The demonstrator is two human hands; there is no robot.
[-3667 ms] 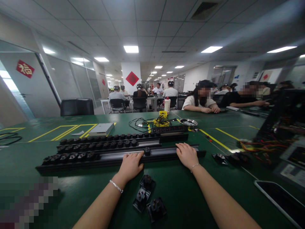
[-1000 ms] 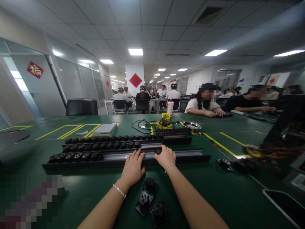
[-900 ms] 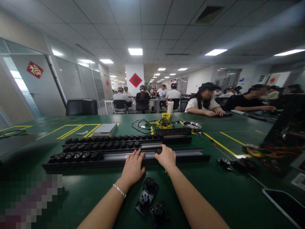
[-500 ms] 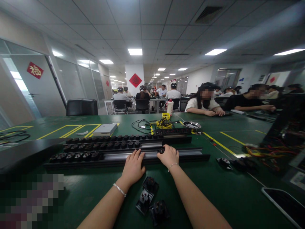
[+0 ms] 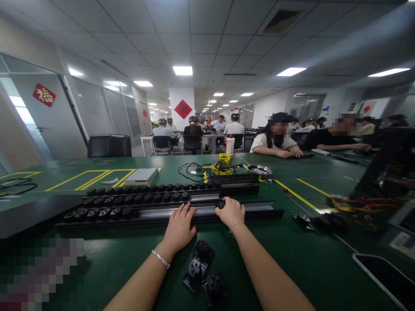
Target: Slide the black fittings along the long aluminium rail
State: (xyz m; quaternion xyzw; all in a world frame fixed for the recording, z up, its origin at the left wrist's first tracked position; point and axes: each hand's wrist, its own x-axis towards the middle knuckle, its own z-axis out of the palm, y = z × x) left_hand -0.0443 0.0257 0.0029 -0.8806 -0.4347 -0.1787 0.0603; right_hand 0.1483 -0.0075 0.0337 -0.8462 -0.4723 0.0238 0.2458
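In the head view, the left hand (image 5: 179,224) lies with its fingers loosely extended across the near edge of a long black rail (image 5: 251,215), palm down and gripping nothing that shows. The right hand (image 5: 231,212) is curled around a small black socket module (image 5: 221,204), pinching it between thumb and fingers at the rail's channel, right of the rail's middle; whether the module sits fully in the channel cannot be told. A row of similar modules (image 5: 103,212) fills the rail's left end, with bare silvery channel between them and the left hand.

Behind run two more module-laden rails, the middle one (image 5: 204,197) bare toward its right. Nearer the person, between the forearms, three loose modules (image 5: 195,270) lie close together on the green bench (image 5: 113,268), pins showing on some.

Farther back are a flat grey box (image 5: 141,176), a tangle of black cables (image 5: 189,170), a small yellow container (image 5: 224,157) and a round metal dish (image 5: 260,170). A co-worker (image 5: 275,140) leans on the bench's far side, right of a white bottle (image 5: 230,147).
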